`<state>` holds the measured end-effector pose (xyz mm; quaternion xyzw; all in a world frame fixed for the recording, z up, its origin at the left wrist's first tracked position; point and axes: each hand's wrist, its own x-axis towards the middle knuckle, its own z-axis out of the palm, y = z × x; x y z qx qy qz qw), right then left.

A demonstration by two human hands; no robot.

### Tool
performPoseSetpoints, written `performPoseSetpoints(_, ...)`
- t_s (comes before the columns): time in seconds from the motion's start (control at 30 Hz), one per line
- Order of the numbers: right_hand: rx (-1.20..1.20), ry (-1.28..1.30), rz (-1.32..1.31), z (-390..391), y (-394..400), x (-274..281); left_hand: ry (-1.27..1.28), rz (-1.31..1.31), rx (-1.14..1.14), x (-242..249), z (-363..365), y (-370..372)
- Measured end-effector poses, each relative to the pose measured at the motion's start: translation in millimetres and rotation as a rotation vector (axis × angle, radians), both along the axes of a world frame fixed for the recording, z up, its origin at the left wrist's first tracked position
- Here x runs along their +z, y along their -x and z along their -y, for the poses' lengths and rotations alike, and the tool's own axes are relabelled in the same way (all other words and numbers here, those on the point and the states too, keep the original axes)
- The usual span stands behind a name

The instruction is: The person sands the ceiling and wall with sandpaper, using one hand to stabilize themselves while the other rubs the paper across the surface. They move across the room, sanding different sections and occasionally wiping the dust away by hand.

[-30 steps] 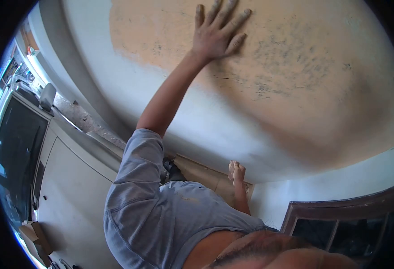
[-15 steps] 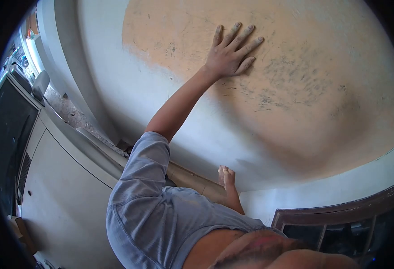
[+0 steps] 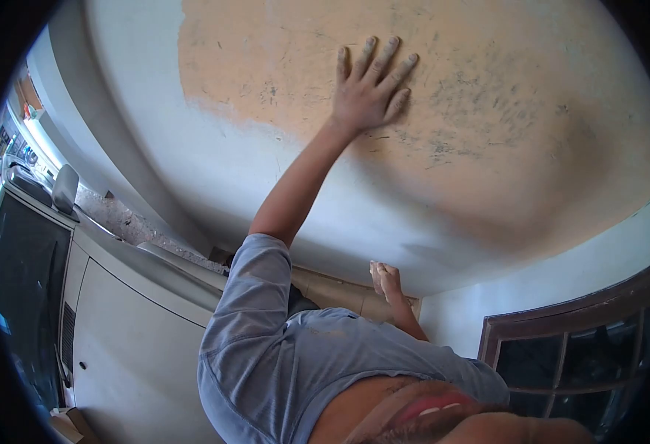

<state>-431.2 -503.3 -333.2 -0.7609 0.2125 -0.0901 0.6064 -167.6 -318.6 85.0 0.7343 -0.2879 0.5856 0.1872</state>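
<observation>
My left hand [image 3: 369, 92] lies with its palm against the orange-tan patch [image 3: 288, 63] of the wall, fingers spread and dusty at the tips. That arm is stretched out in its grey-blue sleeve [image 3: 247, 296]. Dark scuffs and scratches [image 3: 480, 103] mark the patch to the right of the fingers. Lower down, my right hand [image 3: 386, 280] is held in front of the body near the white lower wall [image 3: 325, 214]. Its fingers are curled together with pale tips; what they hold, if anything, is too small to make out.
A vehicle with a pale panel [image 3: 132, 348], a dark window [image 3: 25, 274] and a mirror [image 3: 66, 189] stands at the left. At the lower right is a dark wooden frame [image 3: 525, 322] with glass panes. Tiled floor [image 3: 329, 292] shows beneath the wall.
The view has shifted, with the vehicle and window frame now further right. My left hand stays flat on the patch. My right hand appears slightly higher and further right, still curled.
</observation>
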Motion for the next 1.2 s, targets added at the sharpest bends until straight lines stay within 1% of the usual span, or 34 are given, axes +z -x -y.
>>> performPoseSetpoints(0.03, 0.004, -0.001, -0.002, -5.2, -0.7, 6.7, -0.005, -0.039, -0.014, -6.5, 5.4, 4.7)
performPoseSetpoints(0.07, 0.029, -0.027, -0.020, -13.8, -1.0, 24.7, -0.034, -0.248, -0.208, -14.3, 14.0, 18.4)
performPoseSetpoints(0.13, 0.052, -0.056, -0.043, -26.3, -6.6, 39.2, -0.455, -0.232, -0.212, -42.0, 28.9, 53.5)
performPoseSetpoints(0.2, 0.074, 0.002, -0.047, -21.5, -6.9, 35.9, -0.839, -0.212, -0.748, -61.4, 40.8, 73.2)
performPoseSetpoints(0.23, 0.053, 0.005, -0.043, -17.7, -4.4, 34.7, -0.841, -0.199, -0.765, -62.3, 49.4, 70.3)
performPoseSetpoints(0.27, 0.035, -0.005, 0.014, -18.0, -1.3, 39.1, -0.804, -0.452, -0.799, -37.0, 40.5, 76.8)
performPoseSetpoints(0.3, 0.016, -0.019, 0.074, -18.9, 2.4, 43.9, -0.770, -0.705, -0.822, -23.3, 32.0, 77.0)
performPoseSetpoints(0.33, -0.009, -0.030, 0.086, -17.5, 7.1, 53.3, -0.457, -0.485, -0.795, -37.2, 36.8, 33.6)
performPoseSetpoints(0.37, -0.018, -0.082, 0.025, -13.8, 14.9, 63.3, -0.134, -0.266, -0.783, 7.4, 8.6, 36.4)
performPoseSetpoints(0.4, -0.028, -0.144, -0.034, -10.0, 24.0, 66.2, 0.135, 0.170, -0.691, 40.1, -3.2, 15.2)
performPoseSetpoints(0.43, -0.076, -0.146, -0.016, -2.6, 31.2, 51.8, 0.366, 0.242, -0.468, 74.0, -7.1, -5.3)
performPoseSetpoints(0.47, -0.119, -0.151, 0.010, 5.1, 36.2, 38.2, 0.468, 0.558, 0.153, 125.2, -11.9, -31.0)
performPoseSetpoints(0.5, -0.152, -0.124, 0.007, 17.7, 43.8, 24.7, 0.388, 0.047, -0.111, 152.6, -9.4, -12.8)
performPoseSetpoints(0.53, -0.184, -0.101, -0.005, 22.6, 51.1, 20.8, 0.393, -0.102, -0.033, 174.1, 14.8, 4.1)
performPoseSetpoints(0.57, -0.215, -0.072, -0.025, 27.2, 59.2, 15.6, 0.345, -0.085, -0.061, 185.4, 42.2, 14.8)
performPoseSetpoints(0.6, -0.246, -0.042, -0.050, 29.4, 66.8, 23.0, 0.259, 0.028, 0.005, 194.0, 70.4, 24.1)
performPoseSetpoints(0.63, -0.298, -0.174, 0.002, 27.0, 69.7, 29.2, 0.178, 0.146, 0.068, 197.2, 99.5, 36.9)
performPoseSetpoints(0.67, -0.350, -0.304, 0.051, 22.7, 73.9, 33.0, -0.017, 0.198, 0.017, 188.8, 128.6, 64.2)
performPoseSetpoints(0.7, -0.374, -0.345, 0.062, 18.3, 79.6, 36.6, -0.230, 0.225, -0.361, 174.9, 159.5, 74.2)
performPoseSetpoints(0.73, -0.371, -0.419, 0.029, 17.4, 81.5, 40.2, -0.876, -0.439, -0.141, 163.1, 193.4, 100.7)
performPoseSetpoints(0.77, -0.367, -0.490, -0.003, 17.6, 85.7, 37.9, -0.943, 0.234, -0.528, 108.8, 218.8, 92.5)
performPoseSetpoints(0.8, -0.352, -0.417, -0.039, 18.3, 85.2, 24.6, -1.140, 0.326, -0.930, 68.9, 241.6, 82.4)
performPoseSetpoints(0.83, -0.379, -0.436, -0.011, 16.4, 85.0, 17.5, -1.163, 0.359, -0.949, 77.3, 244.3, 101.0)
performPoseSetpoints(0.9, -0.440, -0.266, 0.135, 11.7, 81.8, 13.7, -1.303, -0.179, -0.873, 123.7, 211.8, 160.2)
performPoseSetpoints(0.93, -0.465, -0.289, 0.154, 11.7, 82.9, 25.5, -1.357, -0.457, -0.804, 153.9, 201.7, 176.7)
performPoseSetpoints(0.97, -0.508, -0.459, 0.145, 11.0, 89.9, 45.8, -1.567, -0.635, -0.995, 217.6, 227.5, 140.8)
performPoseSetpoints(1.0, -0.543, -0.624, 0.131, 13.7, 98.0, 53.1, -0.934, -0.120, -0.975, 212.9, 233.5, 117.0)
performPoseSetpoints(1.03, -0.559, -0.637, 0.132, 18.9, 104.6, 47.5, -0.716, 0.257, -0.792, 271.0, 244.5, 75.5)
performPoseSetpoints(1.07, -0.503, -0.406, 0.043, 26.3, 111.5, 40.3, -0.396, 0.531, -0.245, 284.0, 236.7, 141.3)
performPoseSetpoints(1.1, -0.444, -0.174, -0.040, 37.2, 114.9, 32.1, -0.140, 0.570, -0.293, 300.3, 250.8, 127.0)
performPoseSetpoints(1.13, -0.460, -0.178, -0.030, 46.7, 116.8, 21.3, -0.134, 0.374, -0.124, 303.1, 267.0, 131.1)
performPoseSetpoints(1.2, -0.517, -0.094, 0.008, 53.8, 118.5, -1.4, -0.053, 0.511, 0.038, 270.0, 300.7, 141.9)
